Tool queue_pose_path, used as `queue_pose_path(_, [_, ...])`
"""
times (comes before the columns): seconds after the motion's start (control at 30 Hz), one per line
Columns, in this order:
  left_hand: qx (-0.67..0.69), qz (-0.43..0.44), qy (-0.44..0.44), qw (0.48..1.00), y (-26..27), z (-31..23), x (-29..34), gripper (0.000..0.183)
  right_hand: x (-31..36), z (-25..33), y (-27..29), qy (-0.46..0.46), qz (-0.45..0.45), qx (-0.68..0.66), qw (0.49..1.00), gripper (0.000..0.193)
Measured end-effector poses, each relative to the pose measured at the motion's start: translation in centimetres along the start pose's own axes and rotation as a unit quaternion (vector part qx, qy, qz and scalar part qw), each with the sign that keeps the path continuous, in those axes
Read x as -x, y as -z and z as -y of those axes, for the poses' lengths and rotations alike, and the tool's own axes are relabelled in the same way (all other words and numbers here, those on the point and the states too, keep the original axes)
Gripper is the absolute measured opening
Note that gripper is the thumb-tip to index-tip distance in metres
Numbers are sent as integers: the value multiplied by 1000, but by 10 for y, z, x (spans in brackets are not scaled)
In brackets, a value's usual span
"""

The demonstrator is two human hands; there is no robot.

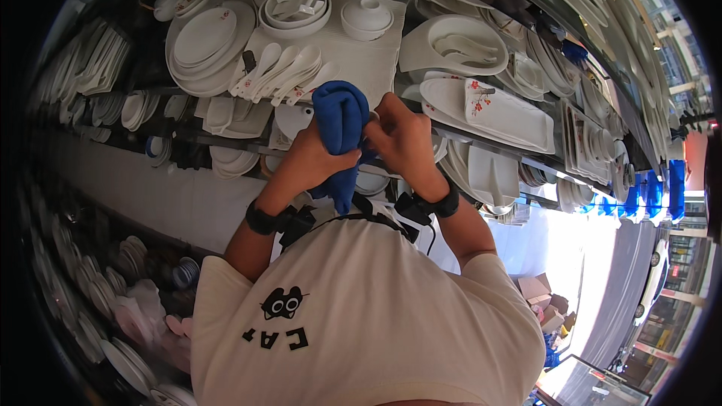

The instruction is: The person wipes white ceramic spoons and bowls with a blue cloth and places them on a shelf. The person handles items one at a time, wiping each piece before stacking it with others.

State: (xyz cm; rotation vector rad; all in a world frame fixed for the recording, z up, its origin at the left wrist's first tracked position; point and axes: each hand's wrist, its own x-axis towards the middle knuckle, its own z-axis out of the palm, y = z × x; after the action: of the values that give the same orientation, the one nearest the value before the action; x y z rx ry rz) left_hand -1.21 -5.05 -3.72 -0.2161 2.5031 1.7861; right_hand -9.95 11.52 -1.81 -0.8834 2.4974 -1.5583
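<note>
A folded blue cloth [341, 116] is gripped in my left hand [312, 156], thumb across its front, its lower end hanging toward my waist. Close beside it on the right, my right hand [400, 135] has its fingers curled in at the cloth's edge; whatever they pinch is hidden. Just beyond the cloth, a row of white soup spoons [280, 71] with red-flowered handles lies on the shelf. A white ribbed mat [383, 53] spreads under the dishes there.
Stacked white plates [204, 45], a nested bowl set [295, 11] and a lidded bowl [367, 19] stand on the shelf ahead. To the right are long flowered platters [519, 116]. More crockery fills racks at lower left; cardboard boxes [543, 301] sit at lower right by a bright opening.
</note>
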Motion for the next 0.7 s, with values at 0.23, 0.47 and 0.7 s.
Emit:
queue_pose_path(0.23, [-46,0,13,999,1,25,29,74,-62,-6,15,-51,-43,27,997,13])
queue_pose_path(0.47, [67,-25,41,997,41,67,61,66,-104,-39,-42,-134,146,-98,975,25])
queue_pose_path(0.7, [70,-8,51,996,44,72,79,70,-124,-72,-85,-137,111,-75,981,20])
